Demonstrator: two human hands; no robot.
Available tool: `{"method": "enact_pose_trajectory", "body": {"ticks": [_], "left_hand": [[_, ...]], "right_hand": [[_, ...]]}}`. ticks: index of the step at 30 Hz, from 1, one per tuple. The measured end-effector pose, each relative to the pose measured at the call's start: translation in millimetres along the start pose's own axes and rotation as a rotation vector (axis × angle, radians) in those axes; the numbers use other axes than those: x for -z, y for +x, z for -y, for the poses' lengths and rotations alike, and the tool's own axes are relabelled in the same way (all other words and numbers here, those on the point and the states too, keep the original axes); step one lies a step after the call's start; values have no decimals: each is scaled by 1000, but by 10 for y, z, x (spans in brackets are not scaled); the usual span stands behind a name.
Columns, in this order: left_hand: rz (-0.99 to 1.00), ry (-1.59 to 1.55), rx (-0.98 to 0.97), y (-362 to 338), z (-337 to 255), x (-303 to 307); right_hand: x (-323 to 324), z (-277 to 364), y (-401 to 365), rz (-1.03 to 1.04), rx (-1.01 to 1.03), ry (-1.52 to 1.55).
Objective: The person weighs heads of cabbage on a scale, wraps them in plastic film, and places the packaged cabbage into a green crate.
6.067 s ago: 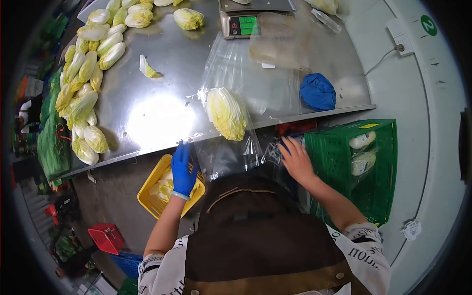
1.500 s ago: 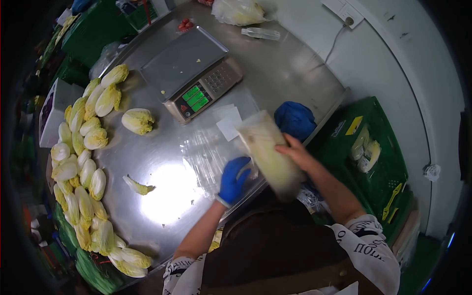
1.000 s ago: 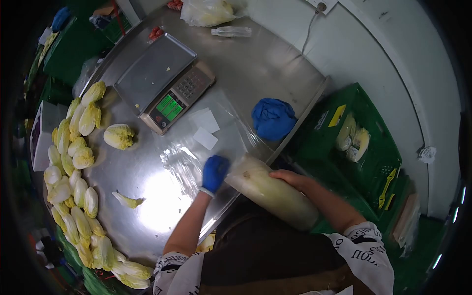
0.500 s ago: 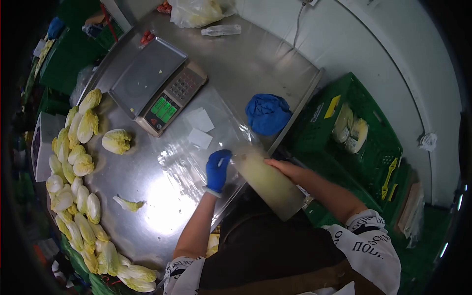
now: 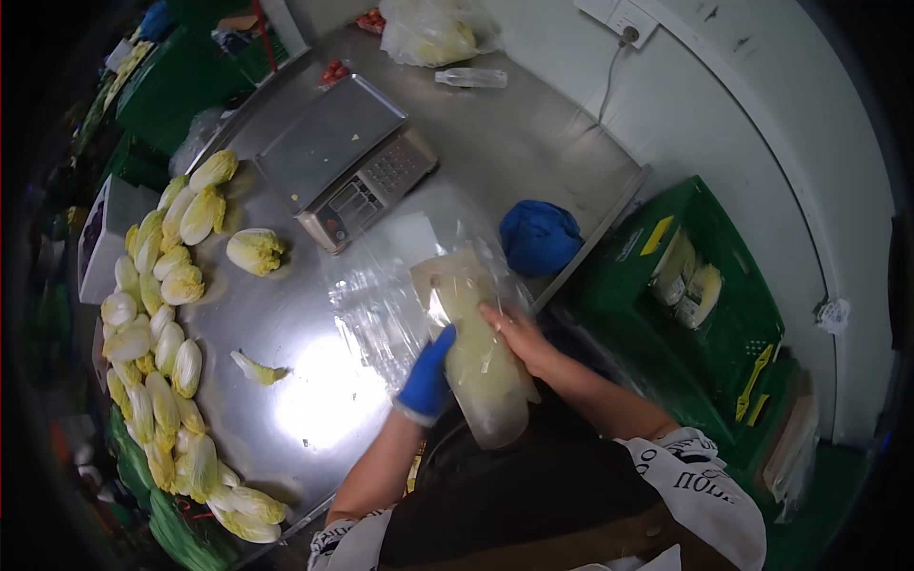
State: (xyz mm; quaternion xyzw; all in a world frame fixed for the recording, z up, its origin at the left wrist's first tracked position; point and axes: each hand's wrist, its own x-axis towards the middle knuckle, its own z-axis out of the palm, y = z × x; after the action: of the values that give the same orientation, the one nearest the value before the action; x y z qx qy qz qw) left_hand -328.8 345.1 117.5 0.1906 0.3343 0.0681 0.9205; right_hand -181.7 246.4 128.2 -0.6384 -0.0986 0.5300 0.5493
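The gloved left hand (image 5: 428,373) and bare right hand (image 5: 515,339) gripped one bagged cabbage (image 5: 479,357) between them at the table's (image 5: 314,285) near edge, its leaves blurred behind cloudy, shiny film. The scale's (image 5: 367,186) display was unreadable; two wrapped cabbages (image 5: 703,295) showed in the green crate (image 5: 733,347), their labels too small to read.

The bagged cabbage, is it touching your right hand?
Touching. The head view shows it: the right hand has its fingers laid over the side of the bagged cabbage, with no gap.
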Motion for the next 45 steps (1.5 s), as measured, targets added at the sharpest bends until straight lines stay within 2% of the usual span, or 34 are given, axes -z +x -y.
{"method": "enact_pose_trajectory", "body": {"ticks": [1,3,4,6,7,9,10,11,13,14,15,17,19,20,21,23,24,26,27,28,30,32,33,34,35,37,38,39,40,41,42,43,44,45], "left_hand": [[23,-223,142,-182,138,-78],[7,-220,240,-587,161,-183],[-2,-220,288,-726,177,-197],[24,-201,205,-897,192,-105],[38,-190,162,-986,185,-35],[-59,-17,119,-1047,196,261],[-105,24,135,-1077,155,381],[-148,66,154,-1082,145,525],[-98,-136,135,-1051,93,673],[-70,-79,119,-1060,39,728],[-42,-23,100,-1077,-2,759],[-150,231,39,-1144,18,670],[-166,204,32,-1142,-54,728],[-134,36,62,-1126,-48,868],[-108,-139,100,-1144,9,987],[-46,-212,66,-1176,22,1048],[-9,-189,85,-1217,-34,989],[28,-235,114,-1206,-1,1037],[28,-237,112,-1208,18,1029],[27,-238,103,-1195,7,1008],[-32,-224,55,-1113,105,1131],[-63,-26,-71,-969,182,1355],[-82,74,-135,-988,78,1224],[-21,-134,-90,-1070,-35,1107],[-94,-229,-113,-1239,-123,921],[8,-124,-173,-1467,-76,901],[69,-148,-160,-1534,52,930],[-85,-185,-122,-1593,225,921],[-79,-233,-50,-1497,515,1144],[-72,-280,25,-1393,772,1360],[-96,-299,119,-1414,842,1205],[-138,-269,68,-1400,1024,1267],[-179,-240,14,-1342,1280,1392],[-218,-212,-41,-1325,1443,1407]], "right_hand": [[-49,18,10,-17,62,-36],[-151,107,-35,-55,179,-106],[-176,72,-75,-1,251,-253],[-202,-68,-237,109,401,-547],[-218,-102,-339,177,409,-579],[-275,-44,-595,320,419,-647],[-383,234,-755,374,458,-570],[-466,350,-803,352,650,-696],[-646,482,-873,291,1032,-944],[-763,549,-909,238,1174,-1051],[-846,485,-866,305,1067,-1181],[-954,313,-741,434,836,-1431],[-864,744,-932,232,1177,-1185],[-757,1181,-1191,-3,1277,-1000],[-626,1448,-1373,-135,1314,-791],[-384,1535,-1527,-83,1223,-183],[-335,1562,-1465,-72,1243,-256],[-174,1428,-952,-320,1587,-1347],[-187,1276,-671,-153,1268,-1607],[-267,1090,-534,-36,1244,-1625],[-454,639,-255,262,1012,-1204],[-555,289,10,412,642,-797],[-601,221,138,408,500,-816],[-607,174,223,407,358,-838],[-606,194,176,378,374,-750],[-516,230,-21,319,390,-578],[-410,176,-66,411,529,-587],[-274,84,-108,499,666,-585],[-142,-45,-161,581,803,-574],[-22,-227,-227,562,842,-678],[102,-447,-281,540,881,-783],[244,-653,-307,517,919,-888],[452,-825,-275,600,1064,-1167],[496,-847,-353,557,1049,-1246]]}}
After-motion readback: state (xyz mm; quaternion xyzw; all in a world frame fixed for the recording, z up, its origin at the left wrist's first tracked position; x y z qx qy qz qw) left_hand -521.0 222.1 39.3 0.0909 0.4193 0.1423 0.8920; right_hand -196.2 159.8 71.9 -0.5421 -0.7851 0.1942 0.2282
